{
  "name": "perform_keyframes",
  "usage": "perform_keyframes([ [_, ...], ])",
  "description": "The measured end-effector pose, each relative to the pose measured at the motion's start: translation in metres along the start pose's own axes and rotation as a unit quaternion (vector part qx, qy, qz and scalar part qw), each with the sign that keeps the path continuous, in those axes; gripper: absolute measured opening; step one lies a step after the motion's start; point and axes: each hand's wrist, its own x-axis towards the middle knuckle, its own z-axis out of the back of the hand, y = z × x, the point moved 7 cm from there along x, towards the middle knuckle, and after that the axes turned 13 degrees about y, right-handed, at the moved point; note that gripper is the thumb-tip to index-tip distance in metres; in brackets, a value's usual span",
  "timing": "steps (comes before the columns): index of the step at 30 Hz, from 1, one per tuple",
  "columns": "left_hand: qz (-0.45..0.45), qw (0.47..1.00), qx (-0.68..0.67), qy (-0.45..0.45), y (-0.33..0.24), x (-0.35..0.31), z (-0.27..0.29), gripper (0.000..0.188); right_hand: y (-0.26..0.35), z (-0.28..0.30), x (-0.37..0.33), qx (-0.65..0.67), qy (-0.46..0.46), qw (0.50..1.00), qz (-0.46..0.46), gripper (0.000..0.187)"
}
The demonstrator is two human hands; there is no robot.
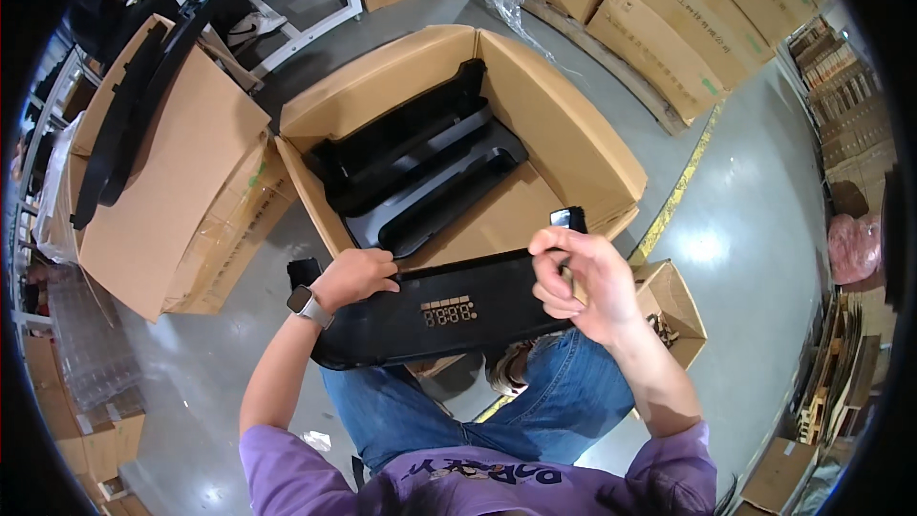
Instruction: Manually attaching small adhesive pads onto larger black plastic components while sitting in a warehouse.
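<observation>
A long black plastic panel (pixel 449 311) with a small digit-display cutout lies across my lap. My left hand (pixel 355 274), with a watch on the wrist, grips the panel's upper edge near its left end. My right hand (pixel 581 279) holds the panel's right end, fingers curled over the top corner. In front of my knees stands an open cardboard box (pixel 564 124) with several similar black panels (pixel 420 172) stacked inside.
A second large carton (pixel 181 182) at the left carries curved black parts (pixel 124 105) on top. A small open box (pixel 683 311) of little parts sits at my right knee. Stacked cartons on a pallet (pixel 669 29) line the back. A yellow floor line (pixel 683 186) runs to the right.
</observation>
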Motion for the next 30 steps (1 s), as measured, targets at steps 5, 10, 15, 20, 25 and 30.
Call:
perform_keyframes([
  [5,0.059,0.979,-0.077,-0.181,-0.028,-0.007,0.04,0.025,-0.023,-0.016,0.032,0.029,-0.037,0.999,-0.004,0.02],
  [10,0.013,0.79,-0.456,-0.409,-0.081,-0.02,0.078,0.012,-0.032,-0.036,0.053,-0.042,-0.09,0.995,0.026,0.017],
  [15,0.049,0.75,-0.459,-0.473,-0.111,-0.03,0.083,0.013,-0.035,-0.045,0.051,-0.17,-0.109,0.973,0.108,0.026],
  [20,0.01,0.695,-0.546,-0.468,-0.114,-0.024,0.058,0.011,-0.05,-0.045,0.048,-0.224,-0.105,0.967,0.062,0.026],
  [25,0.021,0.643,-0.609,-0.464,-0.11,-0.022,0.05,0.006,-0.053,-0.038,0.049,-0.33,-0.073,0.936,0.102,0.028],
  [30,0.049,0.659,-0.612,-0.435,-0.109,-0.022,0.048,0.006,-0.049,-0.043,0.051,-0.445,-0.051,0.884,0.133,0.028],
])
